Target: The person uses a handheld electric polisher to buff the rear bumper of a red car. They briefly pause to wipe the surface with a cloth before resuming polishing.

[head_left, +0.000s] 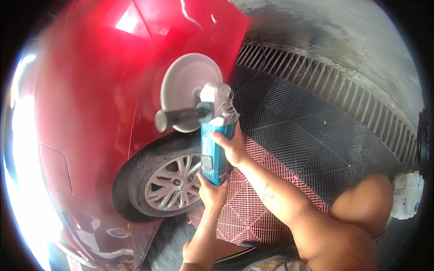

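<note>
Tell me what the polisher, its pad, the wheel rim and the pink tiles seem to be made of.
Polisher: smooth, lightly shiny blue, likely hard plastic; its silvery head looks like cast metal. Pad: pale, matt, perhaps foam or wool; blur hides its texture. Rim: probably alloy, given the smooth silvery sheen. Pink tiles: likely moulded plastic, matt, evenly ribbed.

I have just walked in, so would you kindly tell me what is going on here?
A person is holding a blue and silver power tool beside a red car. The right hand grips its body near the head, and the left hand grips the lower end. The pale round pad faces the bodywork above the wheel; whether it touches is unclear from this angle. Neither hand is on the dark side handle.
</note>
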Available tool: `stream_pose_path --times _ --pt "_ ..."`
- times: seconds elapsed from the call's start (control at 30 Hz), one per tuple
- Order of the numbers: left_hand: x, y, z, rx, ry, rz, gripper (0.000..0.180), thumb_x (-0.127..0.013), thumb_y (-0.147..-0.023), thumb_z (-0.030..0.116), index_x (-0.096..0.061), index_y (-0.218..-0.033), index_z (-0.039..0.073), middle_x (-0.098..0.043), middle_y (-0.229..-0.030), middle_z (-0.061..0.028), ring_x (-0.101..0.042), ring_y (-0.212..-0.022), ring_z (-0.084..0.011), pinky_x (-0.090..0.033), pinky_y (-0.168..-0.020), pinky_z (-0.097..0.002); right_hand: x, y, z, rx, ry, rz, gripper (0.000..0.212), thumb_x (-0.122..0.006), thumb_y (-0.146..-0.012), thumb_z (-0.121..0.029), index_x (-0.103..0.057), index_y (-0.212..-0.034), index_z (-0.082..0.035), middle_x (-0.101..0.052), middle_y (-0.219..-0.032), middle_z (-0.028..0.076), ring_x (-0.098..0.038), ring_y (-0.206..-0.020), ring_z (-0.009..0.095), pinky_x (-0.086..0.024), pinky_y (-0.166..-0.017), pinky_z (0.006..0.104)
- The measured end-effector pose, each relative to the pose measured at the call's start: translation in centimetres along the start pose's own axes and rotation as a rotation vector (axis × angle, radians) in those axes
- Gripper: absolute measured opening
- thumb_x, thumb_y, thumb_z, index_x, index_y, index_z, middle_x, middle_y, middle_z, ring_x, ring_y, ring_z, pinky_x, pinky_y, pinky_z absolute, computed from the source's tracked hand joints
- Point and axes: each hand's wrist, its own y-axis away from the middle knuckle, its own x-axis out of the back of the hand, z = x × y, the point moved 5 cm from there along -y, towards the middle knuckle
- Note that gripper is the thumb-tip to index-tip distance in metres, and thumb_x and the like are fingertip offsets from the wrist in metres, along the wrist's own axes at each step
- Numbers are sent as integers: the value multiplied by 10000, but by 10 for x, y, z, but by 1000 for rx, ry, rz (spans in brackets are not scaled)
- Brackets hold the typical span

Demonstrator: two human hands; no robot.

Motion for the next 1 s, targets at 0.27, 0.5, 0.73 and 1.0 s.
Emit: stream_pose_path --times 0.27,0.5,0.73,1.0 --pt "-7 -26 72 -63 63 -8 954 -903 -767 400 -408 -1473 -7 -696 -1173 -342 -710 -1083 -496 -561 -925 -510 25 -57 -36 1 -90 25 635 -847 -928 -221 -469 -1421 -88 -628 -1197 49 -629 -1086 155 -552 -981 360" --pt "15 17 -32 -88 -67 13 1088 -931 -754 412 -328 -1514 -82 -697 -1140 -366 -700 -1073 -525 -554 -925 -541 3 34 29 -153 73 -31 1104 -933 -806 -362 -234 -1607 -67 -508 -1483 169 -498 -1398 304 -394 -1208 492" --pt "10 22 -29 -177 -42 -65 1166 -924 -778 479 -245 -1577 -31 -679 -1218 -363 -688 -1129 -523 -550 -955 -533 15 33 34 -188 9 -35 1122 -932 -813 -409 -227 -1611 -57 -536 -1461 172 -526 -1380 302 -417 -1195 487" --pt "-12 -39 82 -365 58 -60 1048 -756 -927 580 -206 -1636 38 -728 -966 -331 -736 -848 -519 -594 -721 -539 44 -76 -49 -13 -162 86 525 -833 -922 -170 -527 -1335 -65 -684 -1142 80 -700 -965 177 -612 -858 365"
